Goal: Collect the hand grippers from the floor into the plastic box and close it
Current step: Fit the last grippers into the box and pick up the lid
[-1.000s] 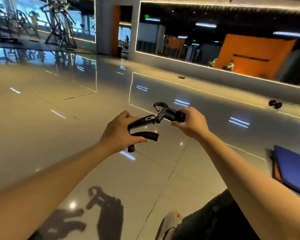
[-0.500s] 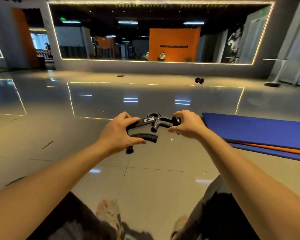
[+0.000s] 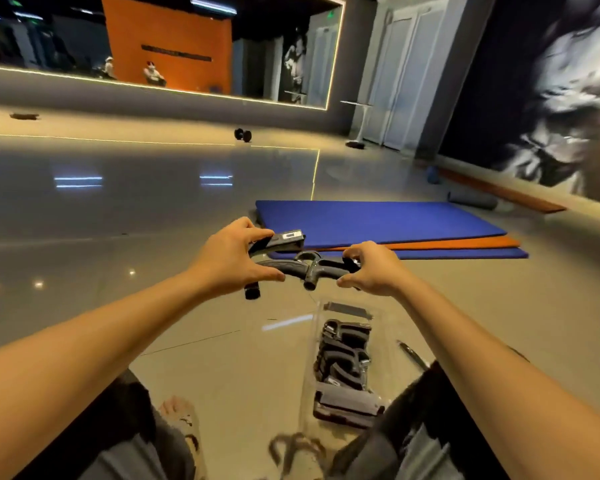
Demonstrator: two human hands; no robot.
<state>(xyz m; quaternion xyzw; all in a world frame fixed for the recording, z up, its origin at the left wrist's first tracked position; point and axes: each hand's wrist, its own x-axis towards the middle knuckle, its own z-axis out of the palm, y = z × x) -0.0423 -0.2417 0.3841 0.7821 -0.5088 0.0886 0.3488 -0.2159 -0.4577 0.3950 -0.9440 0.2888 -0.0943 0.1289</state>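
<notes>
Grippers come first: you are holding what looks like two, touching each other in the air just above and beyond the plastic box. The counter gripper, with a small display on its upper handle, is in your left hand. Those fingers curl over the top handle and the thumb hooks under the lower one. The second gripper shows its metal spring loop in the middle. Your right hand pinches its far handle between curled fingers and thumb.

Expect each to be light but stiff. The sprung handles will want to stay splayed, and the loops probably snag on each other. Hold one by a padded handle, not by the spring, and lay it flat along the box.

Counted, there is one clear box on the floor between your knees, open at the top. The stacked grippers inside number several, but they overlap too much for an exact count.

Just right of the box lies one pen-like thing. Beyond your hands are the mats, blue over orange. Far off stands one dumbbell, and one dark object too small to identify.
</notes>
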